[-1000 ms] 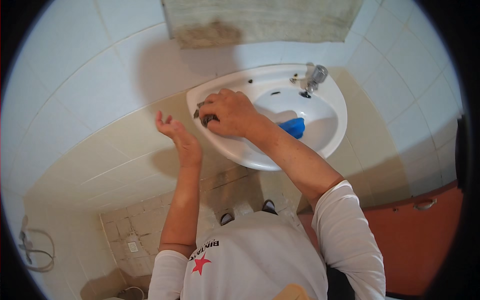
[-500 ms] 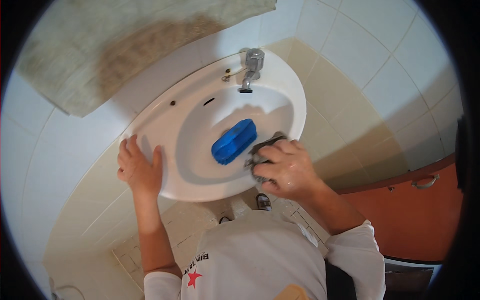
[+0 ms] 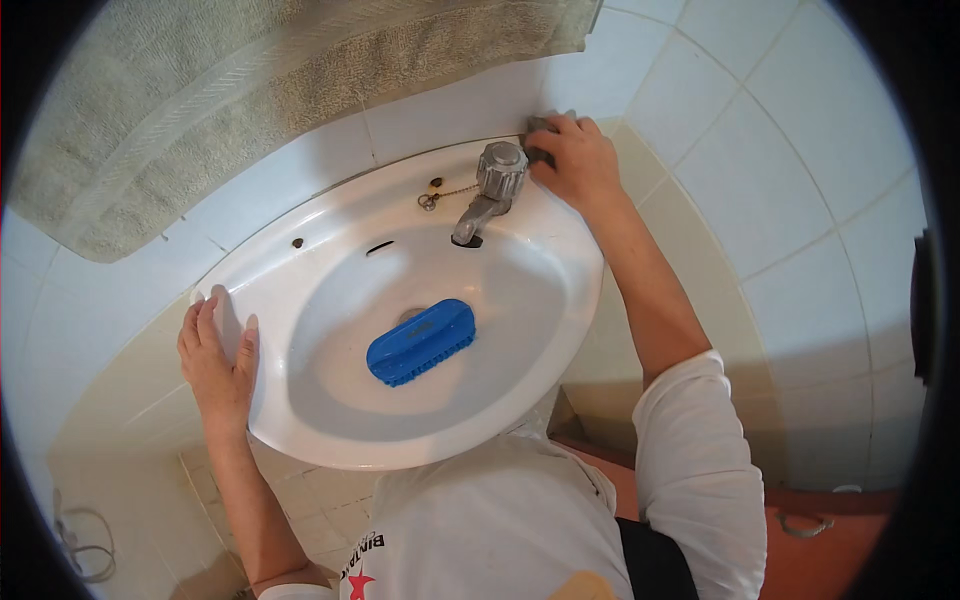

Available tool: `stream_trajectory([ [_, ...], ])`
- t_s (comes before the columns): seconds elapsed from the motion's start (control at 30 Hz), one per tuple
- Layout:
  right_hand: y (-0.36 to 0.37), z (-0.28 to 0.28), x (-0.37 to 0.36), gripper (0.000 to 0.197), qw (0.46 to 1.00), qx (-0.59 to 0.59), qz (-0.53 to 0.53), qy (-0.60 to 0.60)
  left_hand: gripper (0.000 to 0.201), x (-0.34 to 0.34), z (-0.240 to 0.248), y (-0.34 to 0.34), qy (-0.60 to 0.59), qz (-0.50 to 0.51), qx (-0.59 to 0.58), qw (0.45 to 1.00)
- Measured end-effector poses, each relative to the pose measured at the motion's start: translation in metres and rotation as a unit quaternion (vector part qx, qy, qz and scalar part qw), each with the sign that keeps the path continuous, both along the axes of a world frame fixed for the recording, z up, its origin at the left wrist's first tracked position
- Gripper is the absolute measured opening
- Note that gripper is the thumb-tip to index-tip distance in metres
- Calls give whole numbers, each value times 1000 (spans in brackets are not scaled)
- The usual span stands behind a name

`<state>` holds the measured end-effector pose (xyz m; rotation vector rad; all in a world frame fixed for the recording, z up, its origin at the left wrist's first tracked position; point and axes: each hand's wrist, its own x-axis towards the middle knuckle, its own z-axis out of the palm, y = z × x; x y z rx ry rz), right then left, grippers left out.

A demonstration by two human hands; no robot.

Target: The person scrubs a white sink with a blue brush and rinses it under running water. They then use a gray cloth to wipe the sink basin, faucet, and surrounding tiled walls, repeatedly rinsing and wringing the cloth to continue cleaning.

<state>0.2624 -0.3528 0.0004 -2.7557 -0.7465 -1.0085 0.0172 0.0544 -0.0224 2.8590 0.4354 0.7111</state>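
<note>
Right hand [image 3: 578, 165]: we see the fingers curled over a dark grey crumpled scrubbing cloth [image 3: 541, 140], gripping it at the back right corner of the washbasin [image 3: 340, 455], just beside the chrome tap [image 3: 493, 185]. The cloth looks rumpled and mottled; most of it is hidden under the fingers, so we cannot tell its full shape, nor whether it touches the wall tiles [image 3: 440, 115]. Left hand [image 3: 218, 375]: thumb spread away from the fingers, fingertips on the basin's left rim, nothing held. Inside the white oval bowl we note a blue scrubbing brush [image 3: 420, 342], tipped on its side, a ridge along its back, blue bristles toward the near side; it partly covers the drain [image 3: 411, 314]. Left of the tap we record a bead chain [image 3: 456, 190] ending at a ring. Above the basin hangs a beige-grey towel [image 3: 300, 110]; at lower right, a red-orange cabinet [image 3: 850, 540] with a metal handle [image 3: 806, 527]
</note>
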Motion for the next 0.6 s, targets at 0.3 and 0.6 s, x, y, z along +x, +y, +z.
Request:
stream_trajectory([
  [0.3,-17,3,-40,22,995,15,-17,102,55,2,-7,8,-10,-13,28,999],
  [0.6,-44,-10,-189,28,985,94,16,142,53,3,-8,1,-13,-19,-12,1000],
])
